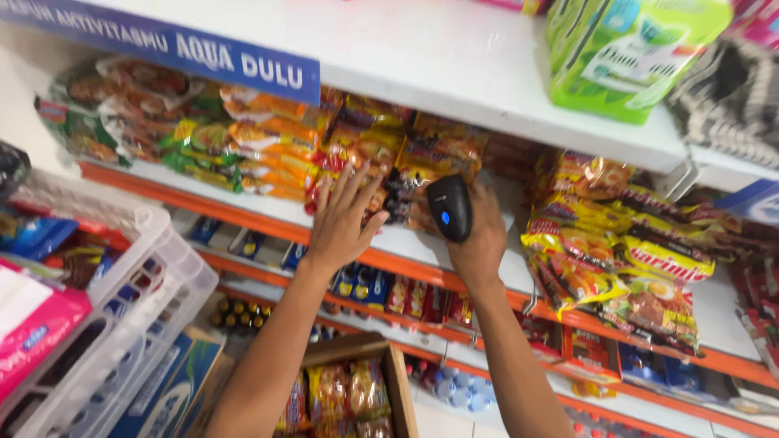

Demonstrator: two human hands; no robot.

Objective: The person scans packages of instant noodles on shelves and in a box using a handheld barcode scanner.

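The right hand's (479,239) fingers are hidden behind the black scanner (450,208). The green pack (629,49) is cut off by the top edge; the white crate (122,316) by the left.

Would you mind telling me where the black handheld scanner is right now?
In the head view, the black handheld scanner sits in the right hand near frame centre, raised against the noodle packets on the white shelf.
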